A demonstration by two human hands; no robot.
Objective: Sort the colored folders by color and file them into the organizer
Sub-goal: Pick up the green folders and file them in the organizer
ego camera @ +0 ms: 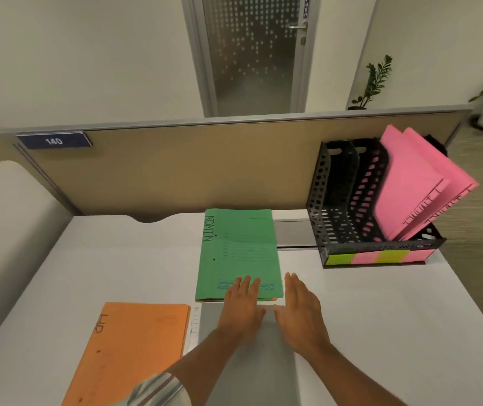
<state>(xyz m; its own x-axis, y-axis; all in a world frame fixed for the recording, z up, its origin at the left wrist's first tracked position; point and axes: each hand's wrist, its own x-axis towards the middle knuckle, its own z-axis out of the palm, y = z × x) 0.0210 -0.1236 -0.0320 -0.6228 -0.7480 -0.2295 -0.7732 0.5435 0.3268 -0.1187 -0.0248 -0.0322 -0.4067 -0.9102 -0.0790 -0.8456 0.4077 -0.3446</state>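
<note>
— Where the hands lie flat like that, what's under them?
— The left hand (243, 306) has its fingers straight and slightly spread, with the tips over the near edge of the green folder (237, 253). Whether they press it, I can't tell. The right hand (299, 303) is flat too and holds nothing. It is just beside that folder's near right corner, above the desk (381, 317).
— Any writing on it?
— "ADMIN", in pen down its left edge. The small print lower down is too blurred to read.
— And the others?
— The orange folder (135, 347) lies at the near left of the desk, apart from the green one, with "HR" handwritten on it. Two pink folders (410, 183) stand in the right end of the black organizer (334, 200) at the far right, leaning rightward. Their lettering is upside down and I can't make it out.
— Is the organizer labelled?
— A strip (381, 256) along its front runs yellow-green, pink, yellow-green, pink.
— Anything else lettered?
— A blue plate (54, 141) on the partition (190, 171) says "140", and the sign (306, 7) on the door (252, 54) reads "PUSH".
</note>
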